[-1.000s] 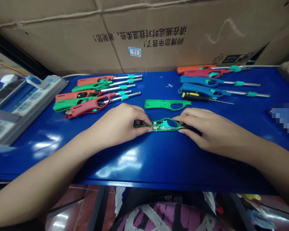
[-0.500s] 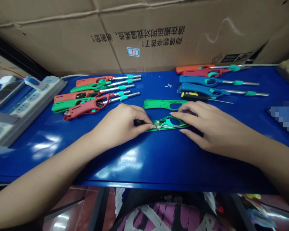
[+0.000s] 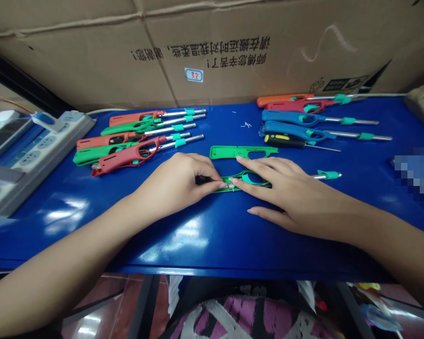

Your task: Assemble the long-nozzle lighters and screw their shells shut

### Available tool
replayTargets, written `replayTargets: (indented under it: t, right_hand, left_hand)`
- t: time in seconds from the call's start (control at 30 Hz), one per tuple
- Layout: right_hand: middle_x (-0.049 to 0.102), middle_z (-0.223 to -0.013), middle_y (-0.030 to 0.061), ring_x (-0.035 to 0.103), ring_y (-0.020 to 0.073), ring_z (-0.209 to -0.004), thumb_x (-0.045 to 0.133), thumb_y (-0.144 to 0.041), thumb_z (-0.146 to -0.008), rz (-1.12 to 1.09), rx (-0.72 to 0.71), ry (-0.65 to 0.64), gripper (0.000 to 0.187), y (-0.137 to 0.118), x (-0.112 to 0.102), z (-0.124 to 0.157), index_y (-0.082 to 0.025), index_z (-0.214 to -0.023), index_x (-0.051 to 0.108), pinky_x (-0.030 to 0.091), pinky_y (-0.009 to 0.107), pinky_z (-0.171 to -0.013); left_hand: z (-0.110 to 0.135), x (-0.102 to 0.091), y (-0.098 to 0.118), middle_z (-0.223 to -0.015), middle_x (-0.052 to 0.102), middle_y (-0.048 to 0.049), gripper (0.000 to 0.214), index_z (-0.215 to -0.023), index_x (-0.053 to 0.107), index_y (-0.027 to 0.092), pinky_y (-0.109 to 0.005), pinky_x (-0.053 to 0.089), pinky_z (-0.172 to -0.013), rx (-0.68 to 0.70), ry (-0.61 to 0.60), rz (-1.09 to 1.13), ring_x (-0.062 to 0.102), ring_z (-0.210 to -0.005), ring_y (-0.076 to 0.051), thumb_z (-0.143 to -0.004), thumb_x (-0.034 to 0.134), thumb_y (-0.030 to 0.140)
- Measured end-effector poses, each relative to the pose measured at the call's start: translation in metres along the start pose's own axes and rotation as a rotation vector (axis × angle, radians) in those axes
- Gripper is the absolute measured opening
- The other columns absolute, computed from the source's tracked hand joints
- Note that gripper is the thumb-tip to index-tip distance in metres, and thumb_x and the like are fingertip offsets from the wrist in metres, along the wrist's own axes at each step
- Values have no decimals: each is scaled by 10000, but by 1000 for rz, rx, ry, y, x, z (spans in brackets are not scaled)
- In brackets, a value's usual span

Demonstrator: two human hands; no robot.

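Observation:
An opened green lighter (image 3: pixel 245 178) lies on the blue table, its inner parts and a thin wire exposed. My left hand (image 3: pixel 183 181) pinches the handle end of it between thumb and forefinger. Over its middle, my right hand (image 3: pixel 286 190) spreads its fingers, one fingertip at the inner parts; whether it presses them I cannot tell. Past that hand the lighter's metal tube with a teal sleeve (image 3: pixel 328 175) sticks out. Just behind lies the other green half-shell (image 3: pixel 224 152), loose, with my right fingertip near its front edge.
Several assembled lighters lie at the left, a red one (image 3: pixel 127 157) nearest. At the right are more, including a blue lighter (image 3: pixel 286 129), and a black-and-yellow screwdriver (image 3: pixel 284 141). A power strip (image 3: pixel 38 157) borders the left; a cardboard sheet (image 3: pixel 92 61) stands behind.
My right hand has moved left along the lighter, from its trigger opening to its inner parts, uncovering the tube. My left hand keeps its pinch in place.

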State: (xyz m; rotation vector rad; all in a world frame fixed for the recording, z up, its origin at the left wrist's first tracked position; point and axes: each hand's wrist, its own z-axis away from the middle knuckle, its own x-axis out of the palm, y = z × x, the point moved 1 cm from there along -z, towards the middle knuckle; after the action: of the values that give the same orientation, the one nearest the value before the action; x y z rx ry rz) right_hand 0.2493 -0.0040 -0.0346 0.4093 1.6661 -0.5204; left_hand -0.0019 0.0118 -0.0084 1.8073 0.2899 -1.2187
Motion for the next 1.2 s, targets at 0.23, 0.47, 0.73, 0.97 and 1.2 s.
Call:
replayTargets:
  t: [0.23, 0.47, 0.73, 0.97, 1.2]
  right_hand:
    - [318, -1666, 116, 359, 338, -1477, 467, -364, -1037, -9, 53, 93, 528, 4, -24, 2, -243, -1550, 433, 346, 588, -1168]
    - [486, -1562, 149, 455, 362, -1412, 459, -352, -1039, 125, 69, 36, 459, 3, -26, 9, -183, -1455, 557, 348, 622, -1153]
    - [367, -1636, 159, 400, 340, -1470, 494, -367, -1033, 83, 50, -24, 482, 3, -11, 9, -212, -1489, 513, 295, 628, -1191]
    - [620, -1427, 104, 561, 262, -1311, 548, -194, -978, -118, 131, 163, 315, 10, -16, 5, -240, -1270, 654, 402, 520, -1115]
    - [693, -1040, 58, 631, 222, -1000, 625, -212, -936, -342, 236, 191, 66, 18, -9, 0, -235, -919, 684, 483, 428, -915]
  left_hand:
    - [6, -7, 10, -1044, 755, -65, 210, -1077, 777, 198, -351, 564, -847, -8, 46, -168, 706, -956, -225, -958, 644, 310]
    - [22, 10, 11, -1359, 652, -115, 421, -1400, 592, 178, -481, 548, -977, 193, 3, -430, 618, -1177, -306, -1025, 515, 352]
    - [22, 29, -10, -1256, 680, -101, 387, -1420, 564, 190, -396, 541, -920, 253, 98, -279, 609, -1047, -233, -1041, 496, 224]
    - [26, 27, -11, -1268, 642, -91, 413, -1419, 578, 272, -404, 520, -857, 258, 46, -279, 568, -1005, -244, -1031, 467, 182]
    - [25, 29, -13, -1315, 609, -89, 451, -1423, 580, 305, -416, 511, -870, 268, 28, -318, 551, -1034, -256, -1014, 462, 155]
